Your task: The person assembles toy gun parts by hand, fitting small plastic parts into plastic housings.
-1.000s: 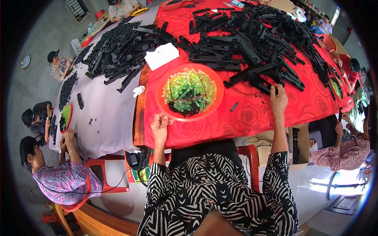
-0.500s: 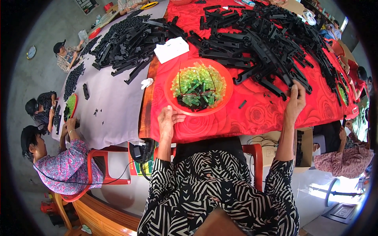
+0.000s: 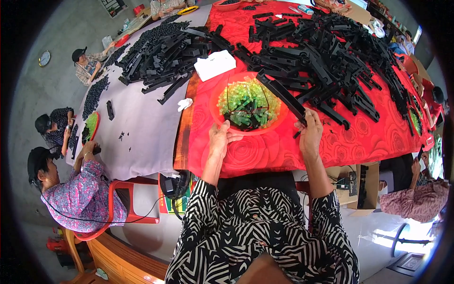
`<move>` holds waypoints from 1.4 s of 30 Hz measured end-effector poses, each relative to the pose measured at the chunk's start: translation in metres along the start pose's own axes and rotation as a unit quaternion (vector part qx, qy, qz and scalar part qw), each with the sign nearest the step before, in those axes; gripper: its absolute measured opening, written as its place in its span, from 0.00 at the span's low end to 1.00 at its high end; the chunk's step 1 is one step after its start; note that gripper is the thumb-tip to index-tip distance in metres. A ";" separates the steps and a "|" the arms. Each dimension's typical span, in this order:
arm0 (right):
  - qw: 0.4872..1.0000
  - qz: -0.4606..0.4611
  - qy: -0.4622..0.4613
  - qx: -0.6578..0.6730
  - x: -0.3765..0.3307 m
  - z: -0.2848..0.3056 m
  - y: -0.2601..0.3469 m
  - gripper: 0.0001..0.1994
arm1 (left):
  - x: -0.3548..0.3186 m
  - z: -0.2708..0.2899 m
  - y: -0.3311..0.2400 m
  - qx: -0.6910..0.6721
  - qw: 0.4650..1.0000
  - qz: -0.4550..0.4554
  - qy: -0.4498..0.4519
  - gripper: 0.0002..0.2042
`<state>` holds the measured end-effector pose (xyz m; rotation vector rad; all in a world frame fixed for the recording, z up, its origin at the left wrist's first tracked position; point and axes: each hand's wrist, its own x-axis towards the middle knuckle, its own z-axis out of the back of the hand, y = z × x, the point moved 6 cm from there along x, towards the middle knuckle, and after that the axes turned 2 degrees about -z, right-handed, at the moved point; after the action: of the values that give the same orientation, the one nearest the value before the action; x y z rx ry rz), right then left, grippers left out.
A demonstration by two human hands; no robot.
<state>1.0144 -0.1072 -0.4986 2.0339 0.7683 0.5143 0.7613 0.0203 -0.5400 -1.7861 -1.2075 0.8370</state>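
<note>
Everything is pointing to a small hand-work workshop in a plain room. Long black parts [image 3: 338, 71] are lying in big heaps across the upper half of a surface [image 3: 182, 151] spread with cloths [image 3: 279, 156], and a bowl [image 3: 215, 102] is holding small green pieces [image 3: 253, 94] mid-frame. Several people [image 3: 85, 194] are sitting around it, left and right. A clock [image 3: 44, 58] is hanging on the bare grey wall [image 3: 28, 87], upper left; a cardboard box [image 3: 372, 187] is standing at right.

Mostly bare red rose-patterned tablecloth [image 3: 366, 146] leaves passage near right; heaped black bars [image 3: 331, 71] block far right; a red bowl [image 3: 213, 106] obstructs beyond the left hand [image 3: 220, 138].
</note>
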 end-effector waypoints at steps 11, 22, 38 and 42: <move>0.990 -0.067 0.103 -0.065 -0.043 0.024 -0.020 0.11 | -0.052 0.040 -0.015 0.766 0.575 -0.272 0.094 0.35; 0.972 -0.130 0.120 -0.156 -0.075 0.011 -0.046 0.10 | -0.087 0.082 -0.047 0.742 0.611 -0.232 0.147 0.34; 0.894 0.016 0.243 -0.376 -0.073 -0.022 -0.037 0.07 | -0.099 -0.011 -0.030 0.582 0.701 -0.382 0.152 0.20; 0.789 0.226 0.202 -0.535 -0.076 -0.023 0.004 0.05 | -0.098 -0.009 -0.020 0.572 0.716 -0.372 0.147 0.18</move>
<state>0.9467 -0.1473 -0.4883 0.9866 0.0838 1.3344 0.7292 -0.0698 -0.5103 -0.3054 -0.7416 0.5347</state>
